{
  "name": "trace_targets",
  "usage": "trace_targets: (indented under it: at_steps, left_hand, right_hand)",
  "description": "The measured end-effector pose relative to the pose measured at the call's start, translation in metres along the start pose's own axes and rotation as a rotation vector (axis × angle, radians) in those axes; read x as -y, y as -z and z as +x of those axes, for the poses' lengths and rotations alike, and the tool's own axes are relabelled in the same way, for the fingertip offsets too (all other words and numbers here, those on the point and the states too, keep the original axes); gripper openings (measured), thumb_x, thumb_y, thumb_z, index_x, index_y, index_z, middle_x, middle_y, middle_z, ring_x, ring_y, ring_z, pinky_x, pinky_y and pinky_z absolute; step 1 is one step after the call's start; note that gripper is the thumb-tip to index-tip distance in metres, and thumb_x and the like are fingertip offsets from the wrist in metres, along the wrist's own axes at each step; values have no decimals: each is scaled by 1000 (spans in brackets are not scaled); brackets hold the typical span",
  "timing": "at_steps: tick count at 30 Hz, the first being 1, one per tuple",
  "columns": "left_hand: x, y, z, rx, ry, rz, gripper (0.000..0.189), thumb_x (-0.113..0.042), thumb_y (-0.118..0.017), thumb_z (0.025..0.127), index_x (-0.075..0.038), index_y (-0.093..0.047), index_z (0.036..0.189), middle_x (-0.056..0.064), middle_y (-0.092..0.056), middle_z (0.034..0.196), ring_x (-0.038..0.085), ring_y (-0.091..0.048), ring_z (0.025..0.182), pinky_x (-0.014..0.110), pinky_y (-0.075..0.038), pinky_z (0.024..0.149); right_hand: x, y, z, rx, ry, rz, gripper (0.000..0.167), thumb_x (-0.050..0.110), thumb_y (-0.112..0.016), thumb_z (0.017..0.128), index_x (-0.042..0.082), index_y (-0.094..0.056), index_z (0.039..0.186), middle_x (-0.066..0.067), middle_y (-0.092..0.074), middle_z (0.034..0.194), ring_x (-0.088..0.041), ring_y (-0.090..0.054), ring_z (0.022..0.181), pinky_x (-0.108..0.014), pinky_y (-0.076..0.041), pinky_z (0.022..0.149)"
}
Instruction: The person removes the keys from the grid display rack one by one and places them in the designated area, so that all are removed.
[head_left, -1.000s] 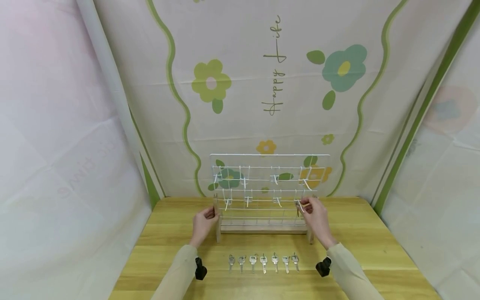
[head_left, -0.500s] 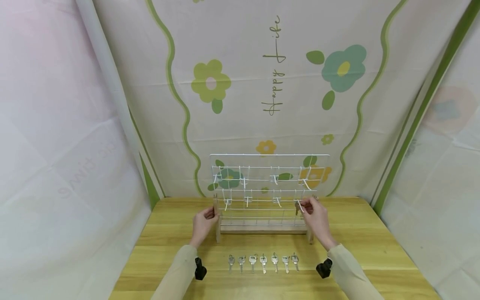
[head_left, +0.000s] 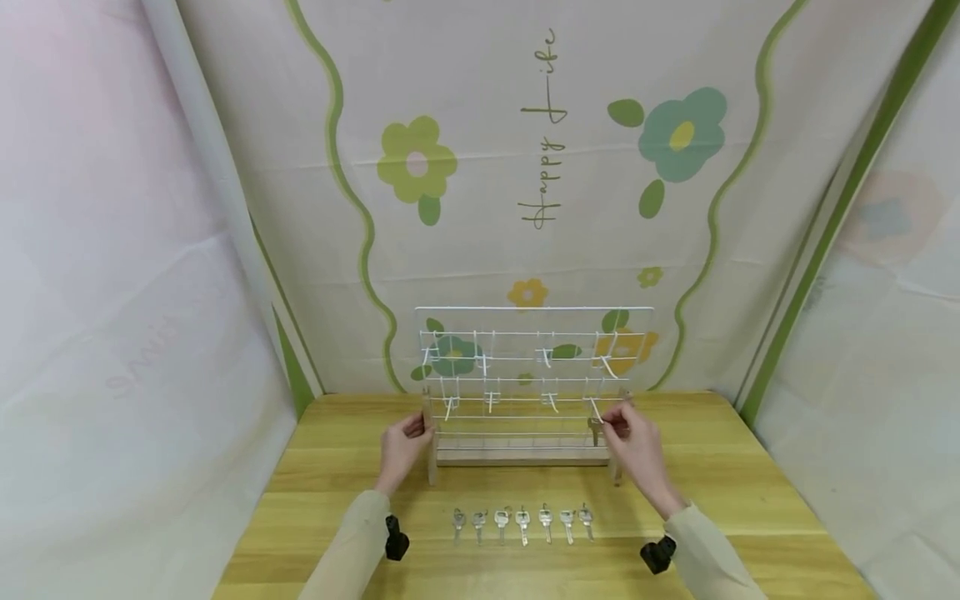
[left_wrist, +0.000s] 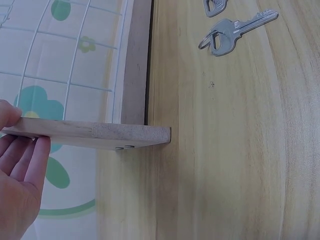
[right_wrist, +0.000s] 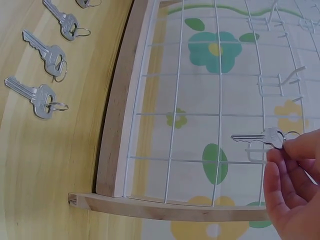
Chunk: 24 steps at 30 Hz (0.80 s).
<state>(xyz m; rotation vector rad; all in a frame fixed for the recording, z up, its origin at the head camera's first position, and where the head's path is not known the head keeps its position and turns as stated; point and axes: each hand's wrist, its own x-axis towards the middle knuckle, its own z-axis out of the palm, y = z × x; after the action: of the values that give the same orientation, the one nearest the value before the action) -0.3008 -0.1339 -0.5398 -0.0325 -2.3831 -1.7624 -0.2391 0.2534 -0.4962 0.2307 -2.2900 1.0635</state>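
A white wire grid rack (head_left: 534,309) with several hooks stands upright on a wooden base. My left hand (head_left: 401,450) grips the rack's left wooden post (left_wrist: 100,131), thumb on one face and fingers on the other. At the tip of the lower right hook (head_left: 596,409), my right hand (head_left: 636,442) pinches a silver key (right_wrist: 270,137) by its ring end. The ring is partly covered by thumb and fingertips, so I cannot tell whether it is around the hook. In the head view this key (head_left: 595,431) points down in front of the grid.
Several silver keys with rings, such as the middle key (head_left: 522,522), lie in a row on the wooden table (head_left: 337,533) in front of the rack. Behind the rack hangs a flowered cloth (head_left: 465,233); cloth walls stand at both sides.
My right hand and its key have moved slightly down and toward me, to the hook's tip. The left hand stays on the post. The head view has shifted a little.
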Motion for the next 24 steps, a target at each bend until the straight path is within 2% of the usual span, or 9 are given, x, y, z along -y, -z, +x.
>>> trace_targets:
  at_steps: [6, 17, 24]
  left_hand:
    - [-1, 1, -2, 5, -3, -8, 38, 0, -70, 88, 8, -63, 125, 27, -67, 123, 39, -68, 112, 35, -61, 91]
    - [1, 0, 1, -10, -2, 6, 38, -1, -70, 88, 8, -64, 125, 27, -68, 122, 38, -68, 111, 34, -62, 90]
    - [-1, 0, 0, -4, 1, 16, 40, -1, -71, 88, 7, -63, 126, 26, -68, 123, 37, -68, 112, 34, -61, 91]
  right_hand:
    - [4, 3, -9, -8, -32, 33, 15, -10, -70, 83, 2, -65, 91, -12, -71, 86, 3, -61, 71, -12, -57, 62]
    - [3, 7, -22, -11, -4, -21, 10, -3, -74, 84, 3, -66, 88, -14, -71, 82, -8, -65, 69, -14, -57, 59]
    - [-11, 4, -39, 65, -98, 6, 11, -7, -69, 85, 2, -65, 89, -11, -71, 81, -10, -66, 68, -13, -56, 55]
